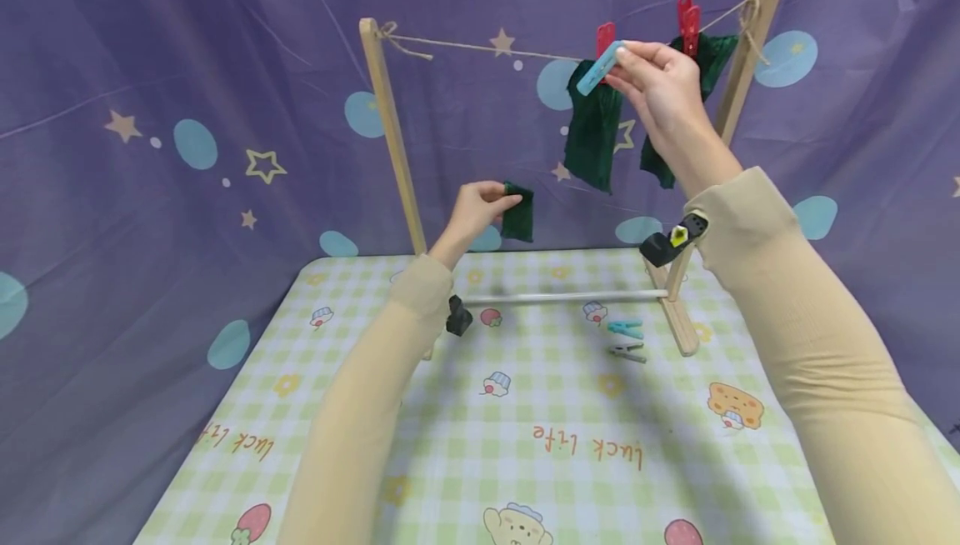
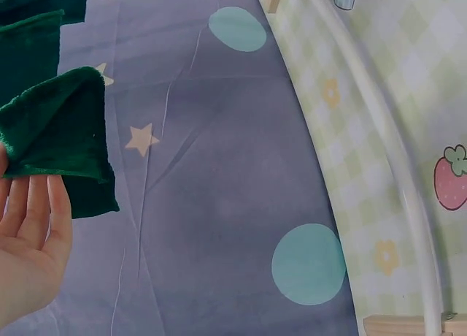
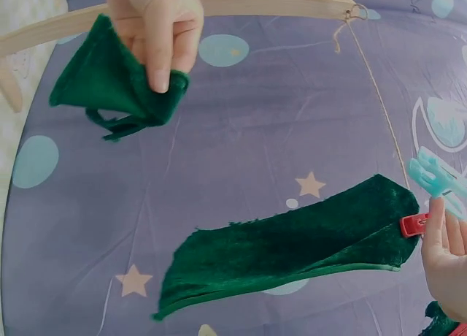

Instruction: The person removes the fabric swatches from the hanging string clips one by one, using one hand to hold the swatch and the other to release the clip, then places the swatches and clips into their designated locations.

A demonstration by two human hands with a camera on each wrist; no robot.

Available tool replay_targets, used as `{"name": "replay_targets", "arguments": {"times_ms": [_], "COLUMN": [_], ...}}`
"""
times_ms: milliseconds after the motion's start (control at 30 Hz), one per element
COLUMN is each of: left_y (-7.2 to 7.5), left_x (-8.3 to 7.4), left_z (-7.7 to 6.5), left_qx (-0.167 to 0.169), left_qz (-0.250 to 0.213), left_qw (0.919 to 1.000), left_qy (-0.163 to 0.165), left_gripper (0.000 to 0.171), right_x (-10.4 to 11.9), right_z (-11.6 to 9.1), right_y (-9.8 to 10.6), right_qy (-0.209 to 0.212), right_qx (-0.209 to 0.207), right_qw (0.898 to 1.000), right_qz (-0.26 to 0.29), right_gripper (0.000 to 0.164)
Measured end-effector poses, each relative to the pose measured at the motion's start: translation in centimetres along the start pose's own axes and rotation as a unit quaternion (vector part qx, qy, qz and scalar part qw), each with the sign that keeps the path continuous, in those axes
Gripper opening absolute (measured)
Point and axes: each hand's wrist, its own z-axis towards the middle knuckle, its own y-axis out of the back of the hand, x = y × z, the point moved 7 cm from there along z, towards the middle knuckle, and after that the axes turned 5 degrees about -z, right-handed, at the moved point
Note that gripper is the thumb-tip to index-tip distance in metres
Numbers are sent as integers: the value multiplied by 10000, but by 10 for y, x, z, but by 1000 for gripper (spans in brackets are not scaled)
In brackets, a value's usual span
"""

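Note:
My left hand pinches a small dark green velvety cloth by its upper edge, below the twine line. The left wrist view shows that cloth folded over above the fingers. Up by the line, my right hand holds a light blue clothespin between thumb and fingers; whether it touches the line I cannot tell. Behind it a longer green cloth hangs from a red clothespin. Farther right, another green cloth hangs from red clothespins, partly hidden by my right hand.
The twine line runs between two wooden posts, joined low down by a white rod. On the checked tablecloth lie a blue clothespin and a grey clothespin. A purple curtain hangs behind.

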Motion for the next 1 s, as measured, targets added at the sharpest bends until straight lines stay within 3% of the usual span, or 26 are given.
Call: {"name": "replay_targets", "arguments": {"times_ms": [433, 833, 1000], "left_y": [5, 15, 20], "left_x": [4, 14, 19], "left_z": [-20, -47, -59], "left_qx": [1, -250, -200], "left_qz": [-218, -561, -694], "left_qw": [9997, 9977, 9968], "left_qy": [-58, -286, -334], "left_gripper": [29, 23, 24], "right_x": [-20, -42, -50], "right_z": [-18, -42, -54], "right_y": [22, 53, 64], "right_qy": [-45, -290, -436], "right_qx": [499, 794, 900], "right_qw": [9985, 9906, 9836], "right_qz": [-207, -1075, -1504], "right_gripper": [16, 12, 16]}}
